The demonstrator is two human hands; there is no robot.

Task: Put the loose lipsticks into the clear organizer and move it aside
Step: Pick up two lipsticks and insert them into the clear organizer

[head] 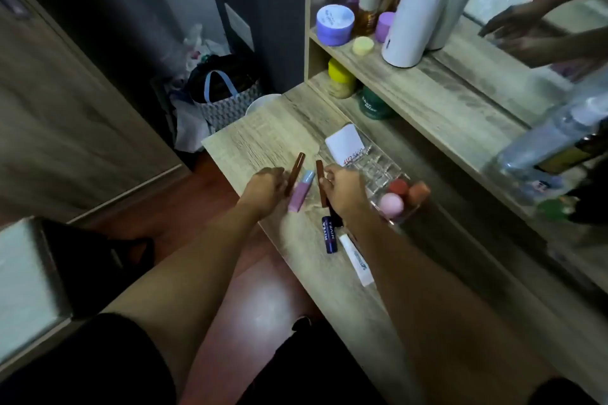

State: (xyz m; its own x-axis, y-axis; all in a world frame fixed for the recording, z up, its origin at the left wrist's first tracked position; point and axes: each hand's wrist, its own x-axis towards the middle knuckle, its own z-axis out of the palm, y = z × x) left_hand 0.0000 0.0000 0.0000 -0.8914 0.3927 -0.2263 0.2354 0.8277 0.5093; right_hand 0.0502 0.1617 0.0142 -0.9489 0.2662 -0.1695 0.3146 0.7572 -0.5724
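Two hands worked at the middle of the frame over a pale wood-grain vanity top. The left hand had its fingers curled around a slim brown lipstick that angled up and right. The right hand pinched a second brown lipstick tube between thumb and fingers, its tip pointing toward the top of the frame. Between the two hands a pink tube with a pale blue cap lay flat on the wood. Below the right hand a dark blue Nivea stick and a white tube lay loose, the blue one partly under the wrist.

The clear organizer sat just right of the right hand, a see-through tray of small square cells that looked empty. A white card stood in its upper end, and its lower end held three makeup sponges, one red, one orange and one pink.
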